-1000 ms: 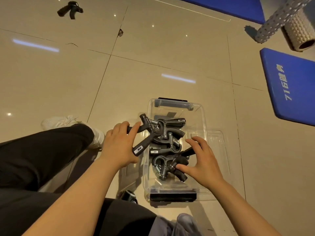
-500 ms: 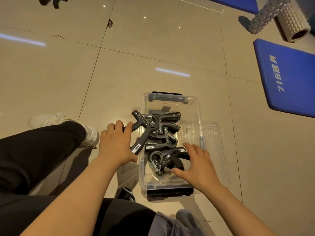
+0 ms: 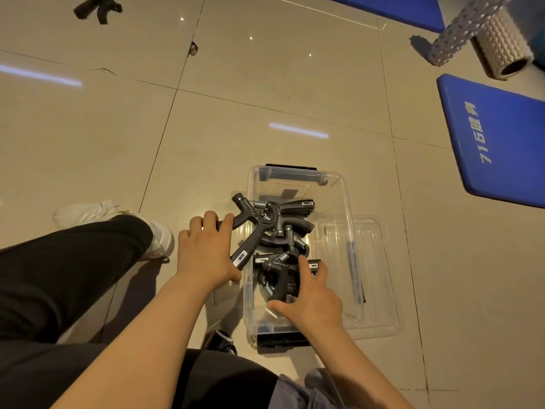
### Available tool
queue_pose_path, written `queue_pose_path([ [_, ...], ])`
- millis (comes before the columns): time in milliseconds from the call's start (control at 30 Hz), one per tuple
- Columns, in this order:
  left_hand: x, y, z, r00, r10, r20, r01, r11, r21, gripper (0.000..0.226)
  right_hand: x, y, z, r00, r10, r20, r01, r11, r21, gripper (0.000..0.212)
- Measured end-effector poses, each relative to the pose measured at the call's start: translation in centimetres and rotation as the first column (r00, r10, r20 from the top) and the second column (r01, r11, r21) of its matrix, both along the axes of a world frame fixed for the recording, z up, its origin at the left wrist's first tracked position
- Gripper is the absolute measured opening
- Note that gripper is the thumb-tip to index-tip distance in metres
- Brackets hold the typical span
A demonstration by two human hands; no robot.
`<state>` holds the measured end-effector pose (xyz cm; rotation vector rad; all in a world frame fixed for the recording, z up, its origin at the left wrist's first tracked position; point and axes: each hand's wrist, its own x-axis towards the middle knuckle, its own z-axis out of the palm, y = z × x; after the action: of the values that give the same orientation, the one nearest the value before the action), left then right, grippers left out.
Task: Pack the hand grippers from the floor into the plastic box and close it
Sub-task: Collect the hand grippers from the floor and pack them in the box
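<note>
Our left hand (image 3: 206, 255) closes its fingers (image 3: 211, 221) around one handle of a hand gripper (image 3: 250, 228) at the plastic box (image 3: 339, 184) rim; our right hand (image 3: 312, 293), fingers loosely curled, presses the piled grippers (image 3: 283, 267) inside. They look rigid and springy and tangle easily, so handles give the surest hold.

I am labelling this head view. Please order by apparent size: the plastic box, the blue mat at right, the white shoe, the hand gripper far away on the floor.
1. blue mat, although cut by the frame edge
2. plastic box, nearly alike, so unsure
3. white shoe
4. hand gripper, farthest from the camera
</note>
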<state>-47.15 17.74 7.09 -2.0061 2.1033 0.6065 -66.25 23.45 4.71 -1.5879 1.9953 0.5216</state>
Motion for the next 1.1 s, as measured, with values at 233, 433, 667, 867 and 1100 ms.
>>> queue_pose_path([
  [233,-0.1,0.0,-0.1,1.000,0.005,-0.002,-0.005,0.999,-0.044,0.102,-2.2,-3.0,-1.3,0.971,0.223,0.084,-0.224,0.975,0.002,0.071],
  [433,0.2,0.3,-0.1,1.000,0.029,-0.007,-0.029,0.998,-0.055,0.099,-2.6,-6.5,-4.0,0.529,0.846,0.057,-0.847,0.532,-0.029,0.082],
  [667,0.2,0.4,-0.4,0.999,0.037,-0.003,-0.037,0.998,-0.058,0.099,-2.0,-9.0,-5.0,0.091,0.991,0.102,-0.991,0.080,0.107,0.084],
  [867,0.1,0.3,-0.6,0.998,0.053,-0.019,-0.054,0.998,-0.044,0.099,-1.6,-8.4,-6.5,0.011,0.999,0.038,-0.995,0.015,-0.098,0.066],
  [1100,0.0,0.0,-0.6,0.996,0.066,-0.055,-0.067,0.997,-0.029,0.100,-4.2,-7.1,-7.1,0.414,0.910,-0.040,-0.874,0.385,-0.296,0.086],
])
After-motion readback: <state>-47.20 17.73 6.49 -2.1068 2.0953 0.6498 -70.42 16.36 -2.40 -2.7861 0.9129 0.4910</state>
